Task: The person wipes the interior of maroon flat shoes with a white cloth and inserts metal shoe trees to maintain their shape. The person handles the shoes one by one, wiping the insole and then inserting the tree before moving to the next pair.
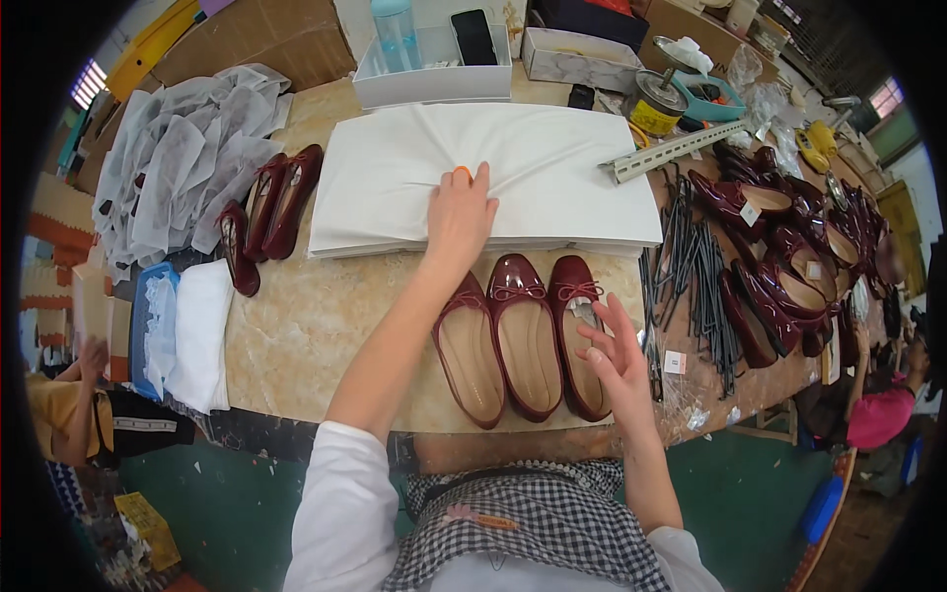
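Note:
My left hand [461, 219] reaches over a stack of white paper sheets [562, 173]. Its fingers gather the top sheet, and creases fan out from the fingertips; something orange shows at one fingertip. In front of the stack, three dark red patent ballet flats [523, 340] with thin bows lie side by side, toes pointing away from me. My right hand [619, 350] hovers at the rightmost flat [570, 276], fingers apart, partly covering it. A small silvery piece [582, 313] shows in that shoe's opening by the fingers; whether they touch it is unclear.
More red flats [281, 212] stand left of the stack beside crumpled tissue paper [187, 158]. A blue basket [153, 331] sits at the left edge. To the right are black sticks [695, 286], piled glossy shoes [799, 247] and a metal strip [681, 150]. A white box [434, 87] stands behind.

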Tool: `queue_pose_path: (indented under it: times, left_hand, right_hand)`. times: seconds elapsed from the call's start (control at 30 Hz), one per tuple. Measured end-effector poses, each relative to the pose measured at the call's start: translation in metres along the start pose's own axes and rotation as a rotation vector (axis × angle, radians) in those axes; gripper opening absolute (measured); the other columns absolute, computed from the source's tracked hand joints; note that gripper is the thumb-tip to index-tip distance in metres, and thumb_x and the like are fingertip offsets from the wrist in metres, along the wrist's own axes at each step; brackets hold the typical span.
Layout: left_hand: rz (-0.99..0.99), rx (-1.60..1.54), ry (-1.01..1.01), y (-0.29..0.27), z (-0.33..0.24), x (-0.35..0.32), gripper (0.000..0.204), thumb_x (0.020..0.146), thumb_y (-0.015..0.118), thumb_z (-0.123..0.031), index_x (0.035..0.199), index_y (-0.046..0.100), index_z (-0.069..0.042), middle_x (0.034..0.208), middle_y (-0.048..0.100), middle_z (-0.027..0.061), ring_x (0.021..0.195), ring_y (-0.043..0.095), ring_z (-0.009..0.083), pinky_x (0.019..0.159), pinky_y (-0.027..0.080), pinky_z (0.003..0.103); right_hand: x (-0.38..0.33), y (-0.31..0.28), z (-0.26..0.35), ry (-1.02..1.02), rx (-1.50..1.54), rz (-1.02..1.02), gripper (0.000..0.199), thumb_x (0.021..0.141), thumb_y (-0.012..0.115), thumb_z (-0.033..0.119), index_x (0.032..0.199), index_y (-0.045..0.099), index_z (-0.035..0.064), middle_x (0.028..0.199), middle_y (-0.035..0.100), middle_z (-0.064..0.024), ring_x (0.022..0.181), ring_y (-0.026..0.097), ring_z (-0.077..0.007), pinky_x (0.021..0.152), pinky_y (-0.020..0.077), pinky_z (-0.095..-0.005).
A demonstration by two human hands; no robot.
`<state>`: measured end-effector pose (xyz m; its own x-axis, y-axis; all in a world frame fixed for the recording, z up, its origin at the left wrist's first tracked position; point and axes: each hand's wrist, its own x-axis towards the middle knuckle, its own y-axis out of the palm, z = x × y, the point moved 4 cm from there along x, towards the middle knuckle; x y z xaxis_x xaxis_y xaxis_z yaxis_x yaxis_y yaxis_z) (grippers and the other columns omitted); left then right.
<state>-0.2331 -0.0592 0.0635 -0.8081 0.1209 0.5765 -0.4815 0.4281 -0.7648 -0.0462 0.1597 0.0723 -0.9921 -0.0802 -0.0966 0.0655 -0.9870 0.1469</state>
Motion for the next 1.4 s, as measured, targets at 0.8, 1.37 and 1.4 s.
queue_pose_path:
  times: [0.8,1.37,1.4]
  left_hand:
    - [0.574,-0.765,-0.359,-0.076,-0.089,-0.149,0.029,0.093,0.051,-0.024,0.096,0.067,-0.001,0.095,0.066,0.0143,0.093,0.064,0.0215,0.093,0.044,0.033]
    - [0.563,-0.407,0.191,-0.061,-0.136,-0.182,0.025,0.080,0.062,-0.020,0.060,0.064,-0.004,0.060,0.060,0.0087,0.061,0.059,0.0217,0.068,0.042,0.034]
    - [0.549,-0.410,0.215,-0.061,-0.138,-0.180,0.025,0.080,0.062,-0.020,0.060,0.064,-0.004,0.059,0.060,0.0086,0.060,0.059,0.0216,0.068,0.042,0.034]
  right_hand:
    - [0.049,0.020,-0.004,-0.091,-0.307,0.108,0.047,0.075,0.069,0.003,0.121,0.061,0.0049,0.111,0.062,-0.0111,0.110,0.053,-0.0279,0.090,0.0465,-0.0356]
    - [0.104,0.039,-0.048,-0.238,-1.100,0.094,0.054,0.074,0.075,0.014,0.123,0.056,0.0006,0.107,0.051,-0.0208,0.099,0.058,-0.0388,0.082,0.0494,-0.0442]
    - [0.114,0.040,-0.050,-0.216,-1.147,0.098,0.053,0.074,0.074,0.013,0.122,0.056,0.0004,0.106,0.051,-0.0210,0.097,0.058,-0.0397,0.080,0.0496,-0.0449]
